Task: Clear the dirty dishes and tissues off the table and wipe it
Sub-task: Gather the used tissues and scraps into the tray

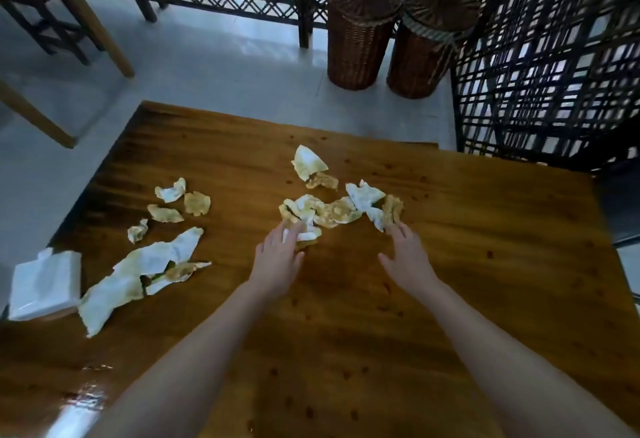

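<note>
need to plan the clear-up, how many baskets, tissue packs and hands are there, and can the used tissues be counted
woven baskets: 2
tissue pack: 1
hands, left hand and right hand: 2
used tissues: crumpled and overlapping, no exact count
total: 5, tissues aside

One lidded wicker basket [358, 39] stands beside a second basket [427, 49] on the pale floor [207, 67], by a dark lattice screen [540, 74].

Your left hand [277, 259] and right hand [410, 255] touch the near edge of the soiled tissue pile [336, 210] on the wooden table [485, 247].
</note>
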The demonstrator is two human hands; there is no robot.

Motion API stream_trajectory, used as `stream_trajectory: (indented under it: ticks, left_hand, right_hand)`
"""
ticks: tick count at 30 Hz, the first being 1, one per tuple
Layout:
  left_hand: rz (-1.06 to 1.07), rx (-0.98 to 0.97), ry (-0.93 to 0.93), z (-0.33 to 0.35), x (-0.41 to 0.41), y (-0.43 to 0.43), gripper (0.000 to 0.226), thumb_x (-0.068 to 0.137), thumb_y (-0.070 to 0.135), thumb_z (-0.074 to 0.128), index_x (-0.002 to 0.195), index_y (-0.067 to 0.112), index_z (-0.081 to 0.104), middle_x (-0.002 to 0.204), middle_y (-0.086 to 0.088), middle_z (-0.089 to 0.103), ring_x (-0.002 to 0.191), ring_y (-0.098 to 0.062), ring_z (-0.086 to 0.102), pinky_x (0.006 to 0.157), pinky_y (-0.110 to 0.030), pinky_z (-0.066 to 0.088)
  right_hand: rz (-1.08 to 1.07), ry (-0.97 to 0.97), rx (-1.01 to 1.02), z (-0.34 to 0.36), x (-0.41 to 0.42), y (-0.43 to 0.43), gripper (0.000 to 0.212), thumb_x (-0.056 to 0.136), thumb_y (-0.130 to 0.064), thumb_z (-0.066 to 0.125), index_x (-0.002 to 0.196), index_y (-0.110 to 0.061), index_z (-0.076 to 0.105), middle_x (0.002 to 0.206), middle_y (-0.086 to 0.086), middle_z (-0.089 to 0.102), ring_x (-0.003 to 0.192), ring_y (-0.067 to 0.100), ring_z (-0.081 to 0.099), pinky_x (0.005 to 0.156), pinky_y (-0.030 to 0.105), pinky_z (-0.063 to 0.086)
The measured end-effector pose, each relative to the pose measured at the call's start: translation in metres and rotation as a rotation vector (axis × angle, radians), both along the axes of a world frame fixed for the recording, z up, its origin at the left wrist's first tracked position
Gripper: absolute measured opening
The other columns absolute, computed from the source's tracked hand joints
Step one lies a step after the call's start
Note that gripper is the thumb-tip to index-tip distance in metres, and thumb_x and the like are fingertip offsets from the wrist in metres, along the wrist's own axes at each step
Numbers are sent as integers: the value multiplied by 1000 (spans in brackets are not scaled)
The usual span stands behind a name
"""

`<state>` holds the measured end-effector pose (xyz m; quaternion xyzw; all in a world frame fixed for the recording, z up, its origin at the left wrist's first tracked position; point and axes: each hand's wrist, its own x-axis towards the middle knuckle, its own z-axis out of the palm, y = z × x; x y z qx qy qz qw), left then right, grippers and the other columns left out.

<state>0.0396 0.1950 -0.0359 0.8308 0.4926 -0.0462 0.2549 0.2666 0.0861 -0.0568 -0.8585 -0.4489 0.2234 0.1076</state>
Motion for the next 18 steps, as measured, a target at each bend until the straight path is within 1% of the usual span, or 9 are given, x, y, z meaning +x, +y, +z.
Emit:
stream_trajectory:
  ticks: [2,4,6,9,12,14,16,18]
  left_hand:
    - [-7,3,-10,-6,3,17,60,100,30,46,153,31,16,161,-5,14,147,-25,16,117,-46,22]
    - [-21,-11,-32,-12,3,32,58,102,29,41,154,31,15,161,-5,13,147,-26,15,116,-46,22]
    - [-48,-3,-38,-18,0,43,56,102,26,36,154,27,15,161,-8,13,146,-28,17,114,-46,24]
    - [-68,29,-71,-25,-4,57,55,102,23,39,153,23,19,159,-10,17,145,-30,20,113,-47,26]
    - [-70,50,-99,-32,-9,70,57,101,25,45,153,25,22,158,-10,20,144,-30,22,112,-47,29]
    - [-68,40,-109,-36,-12,76,57,101,26,46,152,27,22,158,-9,20,144,-29,22,111,-46,29]
    - [-69,26,-115,-41,-15,80,56,101,28,45,152,29,22,158,-8,20,144,-29,21,111,-46,29]
    - [-70,12,-120,-45,-17,81,55,101,30,44,152,31,21,159,-7,19,145,-28,20,112,-46,28]
  right_hand:
    - [-16,18,6,-4,1,17,73,88,-26,64,149,-27,24,155,4,22,142,24,22,113,39,27]
    - [-26,33,-1,-7,2,33,74,87,-28,66,148,-30,23,156,3,20,143,25,20,113,42,26]
    - [-14,33,-38,-11,3,49,76,86,-32,67,148,-31,22,157,3,16,144,26,16,114,47,26]
    - [35,-17,-122,-18,4,67,82,85,-36,67,149,-33,17,159,2,8,145,28,9,112,56,25]
    - [43,10,-206,-24,8,83,85,87,-30,65,149,-39,8,160,-2,-7,146,30,-3,110,62,19]
    - [45,42,-247,-28,12,91,82,90,-23,59,150,-42,6,159,-4,-15,146,30,-9,110,63,15]
    - [23,76,-254,-30,15,97,78,91,-17,53,149,-45,7,159,-5,-16,146,30,-10,110,64,14]
    - [12,65,-237,-31,15,100,71,91,-15,51,147,-43,17,159,-5,-6,146,29,-4,109,62,18]
